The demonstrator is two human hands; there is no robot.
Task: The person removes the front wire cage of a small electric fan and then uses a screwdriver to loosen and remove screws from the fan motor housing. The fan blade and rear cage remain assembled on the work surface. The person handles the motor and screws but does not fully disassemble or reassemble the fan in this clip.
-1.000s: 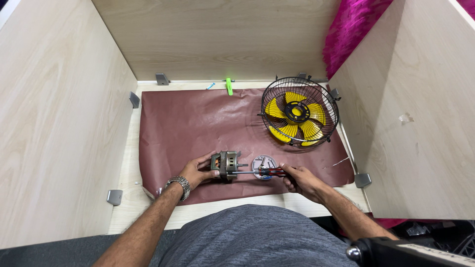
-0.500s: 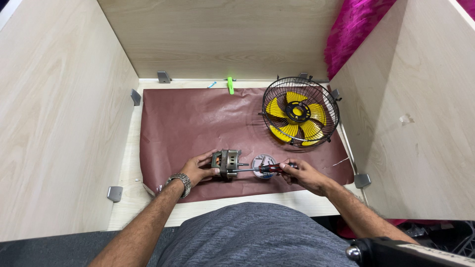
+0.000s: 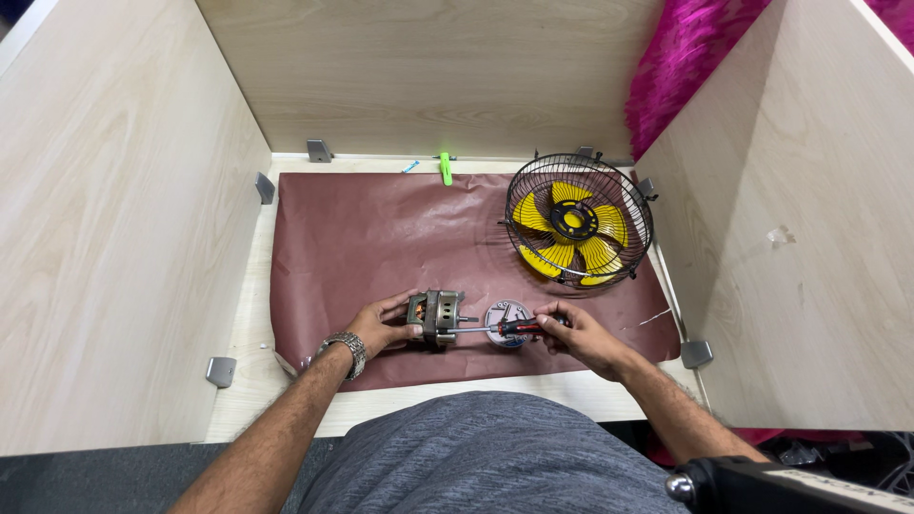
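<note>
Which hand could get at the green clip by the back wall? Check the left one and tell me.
Probably yes, but not freely. The left hand grips the motor, so it must let go first. The brown mat between it and the green clip lies bare.

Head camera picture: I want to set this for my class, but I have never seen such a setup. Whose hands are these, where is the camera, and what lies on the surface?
The camera sits on a person's head and looks down, so both hands are that person's own. They work inside a light wooden box with walls on three sides. A brown mat covers its floor. The left hand, with a wristwatch, steadies a small metal motor on the mat. The right hand holds a screwdriver with a red and black handle, its tip pointing at the motor. A round grey disc lies under the screwdriver. Farther back stands a fan with yellow blades in a black wire cage, and a green clip lies at the mat's far edge.
</note>
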